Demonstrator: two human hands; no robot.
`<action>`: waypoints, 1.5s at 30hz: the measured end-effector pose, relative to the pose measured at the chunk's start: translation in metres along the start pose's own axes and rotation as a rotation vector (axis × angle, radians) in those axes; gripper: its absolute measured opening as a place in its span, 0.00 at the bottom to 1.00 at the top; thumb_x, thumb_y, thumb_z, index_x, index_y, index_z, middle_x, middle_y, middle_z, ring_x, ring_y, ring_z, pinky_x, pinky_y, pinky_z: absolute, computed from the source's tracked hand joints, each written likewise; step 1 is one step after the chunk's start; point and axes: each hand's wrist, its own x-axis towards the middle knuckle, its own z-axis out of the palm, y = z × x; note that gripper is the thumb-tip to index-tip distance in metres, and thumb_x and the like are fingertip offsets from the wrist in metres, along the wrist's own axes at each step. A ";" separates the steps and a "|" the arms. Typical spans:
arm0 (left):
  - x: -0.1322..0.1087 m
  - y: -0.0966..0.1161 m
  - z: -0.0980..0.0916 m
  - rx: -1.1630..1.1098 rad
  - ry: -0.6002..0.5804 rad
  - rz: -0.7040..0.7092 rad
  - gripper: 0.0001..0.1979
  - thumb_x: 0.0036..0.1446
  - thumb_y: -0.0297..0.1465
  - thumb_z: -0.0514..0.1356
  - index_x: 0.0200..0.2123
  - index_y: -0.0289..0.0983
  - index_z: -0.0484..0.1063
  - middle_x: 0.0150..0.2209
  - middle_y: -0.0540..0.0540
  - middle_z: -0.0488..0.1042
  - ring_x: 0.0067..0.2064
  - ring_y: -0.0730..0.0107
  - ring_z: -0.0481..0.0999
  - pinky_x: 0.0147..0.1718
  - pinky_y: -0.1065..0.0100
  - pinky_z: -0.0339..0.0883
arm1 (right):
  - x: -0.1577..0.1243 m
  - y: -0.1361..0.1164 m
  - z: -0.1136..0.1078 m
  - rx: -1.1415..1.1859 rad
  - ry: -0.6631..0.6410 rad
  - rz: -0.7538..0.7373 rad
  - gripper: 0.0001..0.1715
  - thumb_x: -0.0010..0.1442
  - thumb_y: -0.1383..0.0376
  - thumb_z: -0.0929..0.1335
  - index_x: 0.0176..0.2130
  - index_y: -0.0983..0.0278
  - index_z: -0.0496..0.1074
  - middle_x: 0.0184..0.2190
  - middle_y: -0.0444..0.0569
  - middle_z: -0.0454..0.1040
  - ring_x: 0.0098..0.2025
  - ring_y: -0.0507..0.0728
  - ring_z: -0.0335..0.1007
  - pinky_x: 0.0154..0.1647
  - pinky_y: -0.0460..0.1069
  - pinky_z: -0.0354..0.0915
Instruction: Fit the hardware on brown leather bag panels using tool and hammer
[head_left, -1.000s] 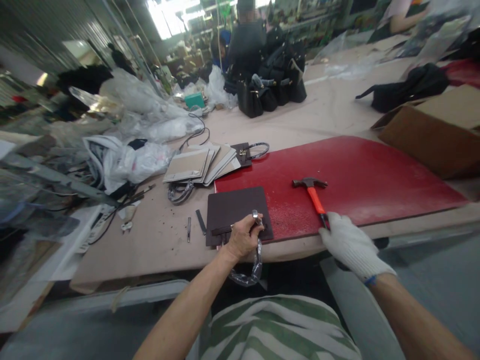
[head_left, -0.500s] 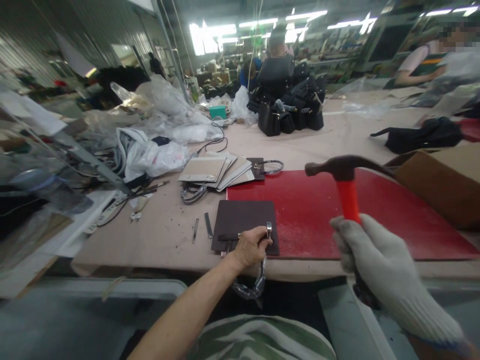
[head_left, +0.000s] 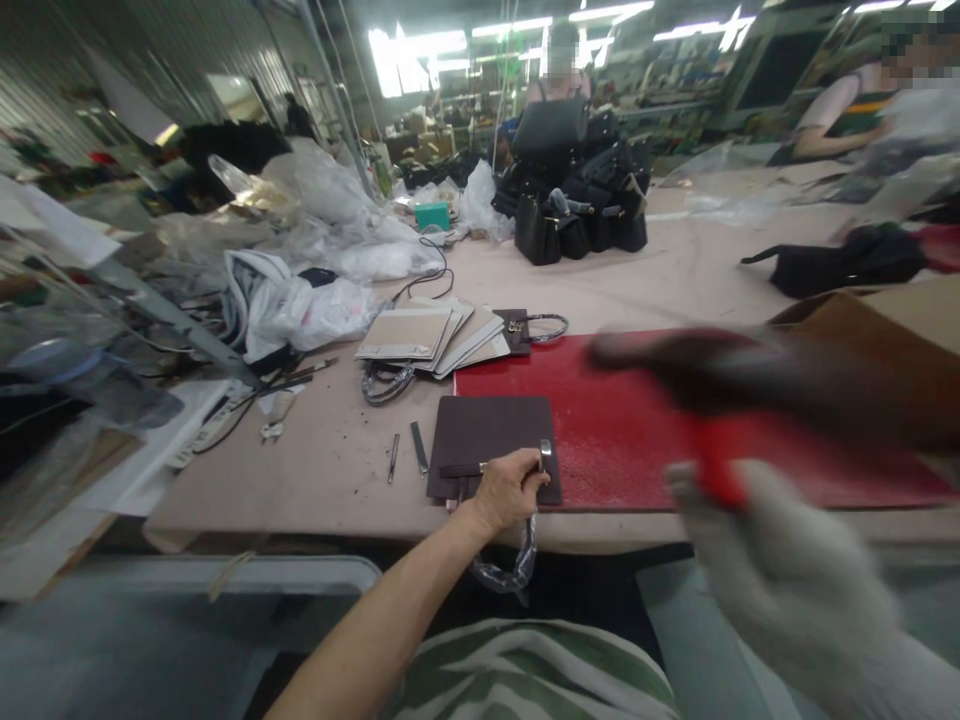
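My bare left hand [head_left: 512,488] is closed in a pinch on a short metal punch [head_left: 545,449], whose silver head stands up above the fingertips. The punch is over the right side of a dark brown bag panel [head_left: 487,425] at the table's front edge. A plastic-wrapped handle loop [head_left: 523,560] hangs from the panel below my wrist; what lies under the fingers is hidden. On the right, my gloved right hand [head_left: 802,560] grips a hammer [head_left: 718,465] by its red handle. Hammer and glove are smeared by motion, with the hammer head raised clear of the panel.
Left of the panel lie a thin metal rod [head_left: 393,458] and a flat dark strip [head_left: 418,448]. Behind are stacked panels [head_left: 409,333] and a red mat [head_left: 600,420]. Black bags [head_left: 570,220] stand farther back. A cardboard box [head_left: 847,320] is at right; co-workers sit beyond.
The hammer has gone from sharp to blurred, its head slightly lower. My left hand still pinches the punch on the panel; the whole view has shifted slightly.
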 end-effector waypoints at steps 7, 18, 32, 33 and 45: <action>0.001 0.001 0.000 0.005 -0.009 -0.019 0.06 0.60 0.27 0.63 0.41 0.38 0.75 0.40 0.44 0.81 0.42 0.60 0.82 0.46 0.63 0.76 | -0.001 0.037 0.033 0.212 -0.413 0.257 0.24 0.64 0.44 0.60 0.28 0.57 0.64 0.23 0.48 0.72 0.24 0.59 0.71 0.26 0.52 0.62; 0.004 0.006 -0.003 0.019 -0.059 -0.072 0.02 0.61 0.28 0.63 0.39 0.38 0.74 0.39 0.44 0.80 0.42 0.62 0.80 0.45 0.65 0.74 | 0.035 0.076 0.111 -0.329 -0.248 0.103 0.25 0.66 0.54 0.58 0.49 0.68 0.73 0.46 0.66 0.76 0.42 0.70 0.75 0.37 0.60 0.68; 0.019 -0.019 -0.094 -0.426 0.423 -0.571 0.19 0.63 0.46 0.57 0.39 0.35 0.73 0.39 0.41 0.81 0.38 0.63 0.83 0.39 0.63 0.78 | -0.012 -0.024 0.165 -0.080 -0.243 -0.064 0.33 0.59 0.59 0.68 0.60 0.72 0.69 0.63 0.69 0.68 0.65 0.73 0.61 0.67 0.70 0.51; 0.016 -0.028 -0.115 -0.253 0.434 -0.600 0.18 0.62 0.45 0.57 0.37 0.35 0.73 0.37 0.42 0.81 0.37 0.62 0.82 0.39 0.64 0.76 | -0.010 -0.023 0.162 -0.095 -0.242 -0.054 0.31 0.60 0.59 0.68 0.59 0.72 0.69 0.63 0.68 0.68 0.64 0.73 0.62 0.67 0.70 0.52; -0.045 -0.077 -0.185 0.963 -0.029 -0.858 0.16 0.67 0.38 0.54 0.38 0.35 0.77 0.44 0.34 0.79 0.47 0.52 0.79 0.42 0.62 0.68 | 0.035 -0.017 0.139 -0.296 -0.458 -0.237 0.11 0.67 0.61 0.67 0.39 0.64 0.77 0.41 0.57 0.76 0.42 0.65 0.69 0.43 0.57 0.57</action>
